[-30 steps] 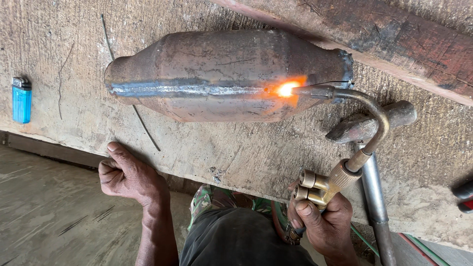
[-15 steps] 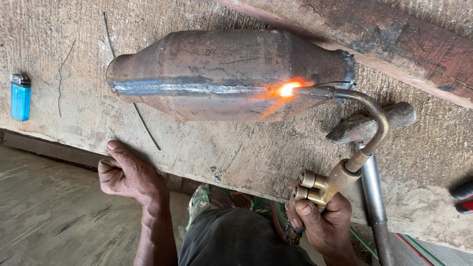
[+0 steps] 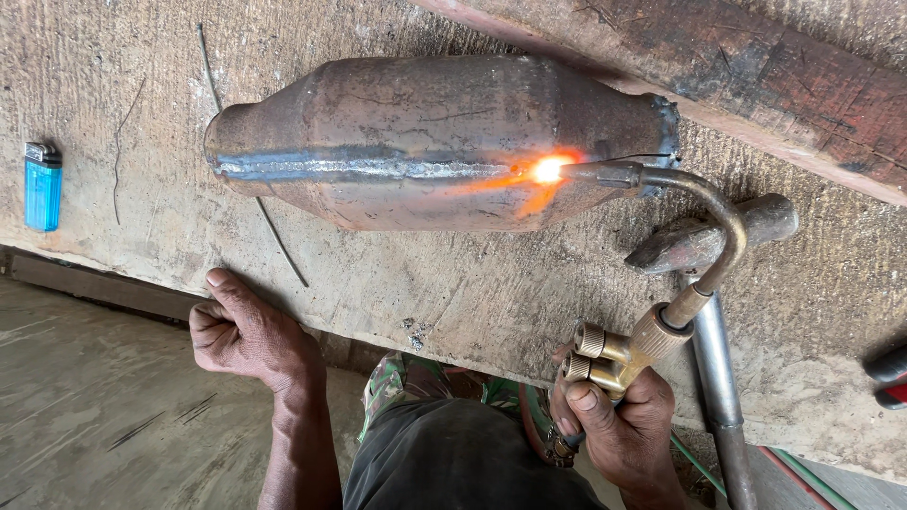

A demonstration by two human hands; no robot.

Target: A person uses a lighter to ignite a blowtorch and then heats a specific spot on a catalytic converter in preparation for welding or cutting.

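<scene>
Since a second ago almost nothing has shifted: the glowing spot sits at the same point near the right end of the seam, and both my hands rest where they were. My right hand, low and right of centre in the frame, is closed around the brass torch, its curved neck arching up so the tip meets the grey metal shell lying across the upper middle on the concrete tabletop. My left hand, lower left, holds nothing; it lies loosely curled with the thumb on the tabletop's edge. A thin filler rod lies just beside the shell's underside, a blue lighter sits at far left, and a hammer lies under the torch neck. To do this well, I judge the flame must be kept steady on the seam line, moving slowly so the bead stays even.
</scene>
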